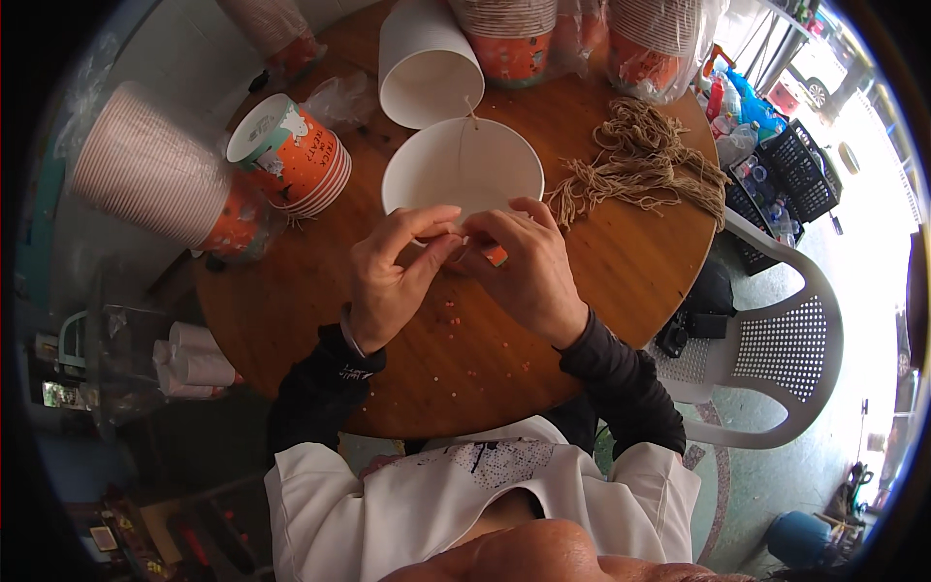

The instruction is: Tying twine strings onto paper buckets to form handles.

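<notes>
One upright bucket [422, 173], one tipped bucket [432, 58] and one twine bundle [645, 160] are seen; left hand [393, 276] and right hand [530, 267] are bent inward, pinched on something indiscernible.

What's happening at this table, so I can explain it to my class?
A person's left hand and right hand meet over the near rim of a white-lined bucket, fingertips close together; what they pinch, if anything, is too small to tell. A thin cord shows at the far rim. A tan cord bundle lies to the right, and a stack of buckets leans at the left.
</notes>
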The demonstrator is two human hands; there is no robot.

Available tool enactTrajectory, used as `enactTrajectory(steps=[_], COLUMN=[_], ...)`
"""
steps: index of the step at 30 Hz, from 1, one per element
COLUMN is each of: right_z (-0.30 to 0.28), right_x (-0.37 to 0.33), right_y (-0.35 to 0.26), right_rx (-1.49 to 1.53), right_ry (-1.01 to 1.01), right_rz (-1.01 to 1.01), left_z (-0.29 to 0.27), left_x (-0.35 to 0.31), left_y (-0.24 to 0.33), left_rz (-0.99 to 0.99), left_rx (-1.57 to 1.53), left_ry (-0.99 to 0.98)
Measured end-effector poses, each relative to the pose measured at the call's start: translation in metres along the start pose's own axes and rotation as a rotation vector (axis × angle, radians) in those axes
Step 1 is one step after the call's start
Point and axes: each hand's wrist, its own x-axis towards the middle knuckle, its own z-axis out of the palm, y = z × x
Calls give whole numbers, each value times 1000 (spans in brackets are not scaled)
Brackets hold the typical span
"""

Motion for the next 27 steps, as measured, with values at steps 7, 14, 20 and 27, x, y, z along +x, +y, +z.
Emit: enactTrajectory(steps=[7, 14, 20, 27], right_z=[10, 10, 1, -11], right_x=[7, 7, 2, 5], right_y=[-7, -9, -8, -10], right_rx=[13, 76, 42, 24], right_ry=[50, 55, 51, 40], right_rz=[19, -5, -51, -320], left_z=[2, -6, -10, -23], left_x=[-13, -13, -9, -4], left_y=[-2, -9, -5, 0], left_rz=[-37, -141, -191, -330], left_rx=[-204, 54, -69, -67], left_ry=[220, -42, -46, -122])
